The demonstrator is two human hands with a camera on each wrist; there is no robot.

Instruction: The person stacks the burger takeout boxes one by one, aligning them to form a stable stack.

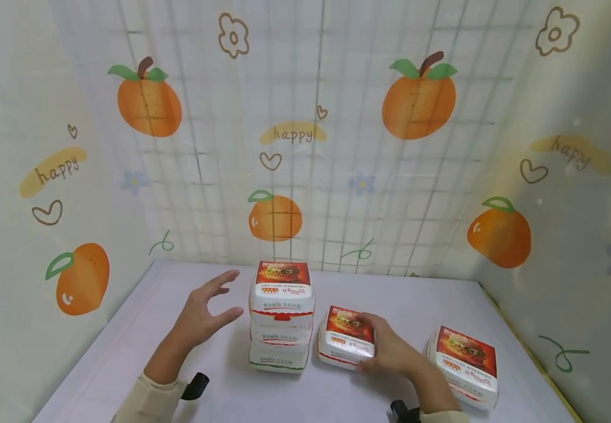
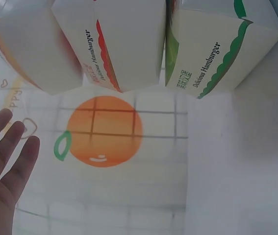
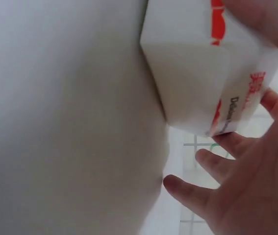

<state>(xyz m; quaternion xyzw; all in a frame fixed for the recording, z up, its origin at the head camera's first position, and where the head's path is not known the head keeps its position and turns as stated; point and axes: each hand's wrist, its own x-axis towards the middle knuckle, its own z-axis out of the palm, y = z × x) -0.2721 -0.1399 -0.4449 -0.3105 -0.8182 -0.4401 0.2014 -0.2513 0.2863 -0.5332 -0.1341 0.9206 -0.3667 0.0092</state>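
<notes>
- A left hand [image 1: 200,317], fingers and thumb spread, hovers just beside a stack [image 1: 281,320] of three burger boxes, apart from it.
- The stack stands upright on a pale table [image 1: 221,388]; the bottom box [image 1: 279,359] bears green trim, the two above it red.
- A right hand [image 1: 390,352] pinches the middle box [image 1: 343,346] between thumb and fingers, the thumb on its near side.
- That box, burger picture facing up, sits just right of the stack; whether it is lifted off the table cannot be told.
- Another box [image 1: 469,370], also picture up, rests farther right, beyond the right wrist.
- Behind, a white curtain [image 1: 337,176] carries printed oranges, hearts and the word "happy."
</notes>
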